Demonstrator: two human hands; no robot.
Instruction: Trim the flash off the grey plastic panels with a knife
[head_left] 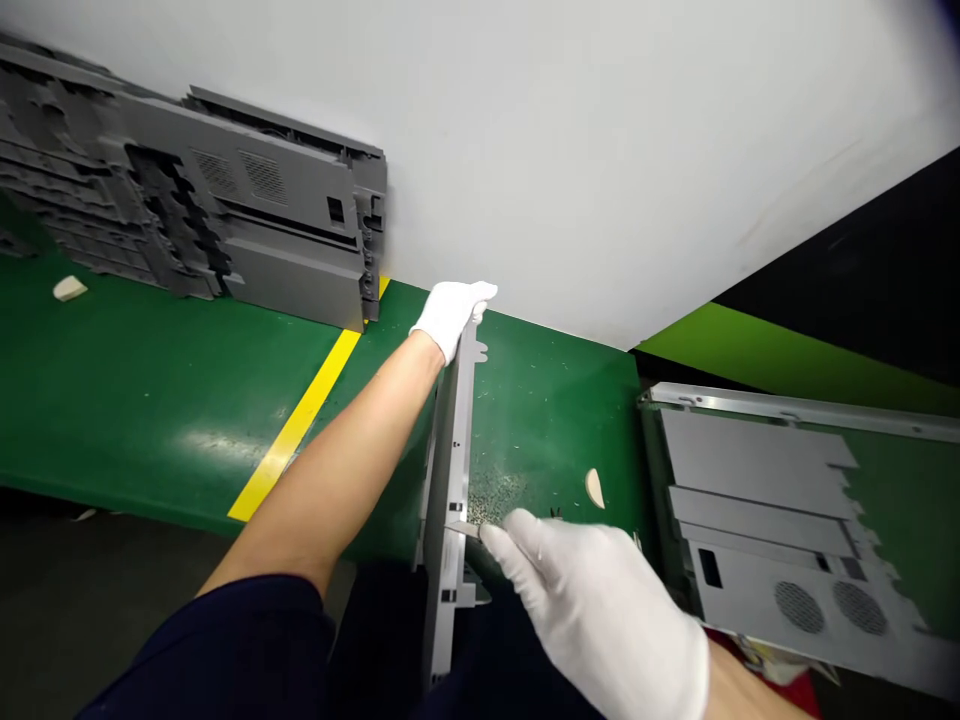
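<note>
A long grey plastic panel (450,470) stands on edge between my arms, seen edge-on. My left hand (452,312), in a white glove, is closed round the panel's far top end. My right hand (592,610), also gloved, is closed on a small metal blade (465,528) whose tip touches the panel's edge near its lower part. Fine grey shavings (499,490) lie scattered on the green floor (150,400) just right of the panel.
A stack of grey moulded panels (225,220) leans against the white wall (600,150) at the upper left. Another grey panel with round vents (780,530) lies at the right. A yellow line (300,425) crosses the floor. Small cream scraps (69,288) lie about.
</note>
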